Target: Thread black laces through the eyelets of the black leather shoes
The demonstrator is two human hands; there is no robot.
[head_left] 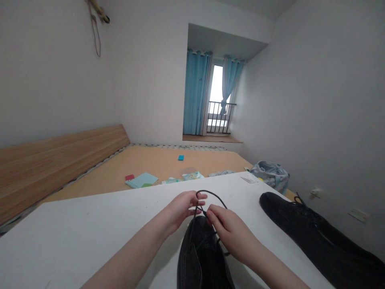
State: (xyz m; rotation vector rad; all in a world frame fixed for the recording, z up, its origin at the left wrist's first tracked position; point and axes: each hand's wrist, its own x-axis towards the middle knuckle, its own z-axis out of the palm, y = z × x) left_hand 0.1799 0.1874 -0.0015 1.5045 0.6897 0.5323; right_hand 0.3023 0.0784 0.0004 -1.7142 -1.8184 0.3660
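White table (pixel 90 228): flat, filling foreground.
Black shoe (pixel 187 257): on table, toe pointing away.
Lace (pixel 215 194): looped above table.
Left hand (pixel 183 208): above table, fingers at lace; cannot tell if gripping.
Right hand (pixel 228 226): above table, pinching lace.
Second shoe (pixel 300 226): on table, right side.
Tan bed (pixel 162 158): beyond table.
Blue curtains (pixel 197 92): far beyond table, at window (pixel 215 84).

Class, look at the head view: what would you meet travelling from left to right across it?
Wooden board, pale blue-green flat item, left hand, right hand, black shoe on the right side.
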